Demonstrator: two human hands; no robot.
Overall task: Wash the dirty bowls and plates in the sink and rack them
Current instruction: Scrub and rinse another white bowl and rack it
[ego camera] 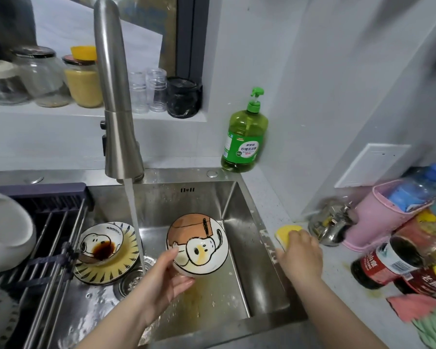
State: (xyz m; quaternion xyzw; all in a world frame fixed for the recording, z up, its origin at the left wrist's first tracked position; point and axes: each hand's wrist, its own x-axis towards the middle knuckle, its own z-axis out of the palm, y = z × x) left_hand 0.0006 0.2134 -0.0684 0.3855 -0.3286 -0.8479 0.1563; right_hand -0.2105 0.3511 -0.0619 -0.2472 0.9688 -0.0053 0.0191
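My left hand [161, 275] grips a cartoon-dog bowl [196, 244] by its lower rim and tilts it over the steel sink [247, 215]; yellowish liquid sits in the bowl. My right hand [300, 255] closes on a yellow sponge [285, 231] lying on the counter at the sink's right edge. Water runs from the tap [116, 102] into the sink. To the left, a small dog-print bowl [101, 244] with dark sauce sits on a yellow striped plate [121, 268]. The roll-up rack [56, 222] spans the sink's left side and carries a white bowl [5, 227].
A green dish-soap bottle [244, 137] stands behind the sink. Sauce bottles [388, 260], a pink holder [378, 217] and cloths crowd the right counter. Jars [82, 79] line the window sill. The drain strainer [134, 280] lies beside the plate.
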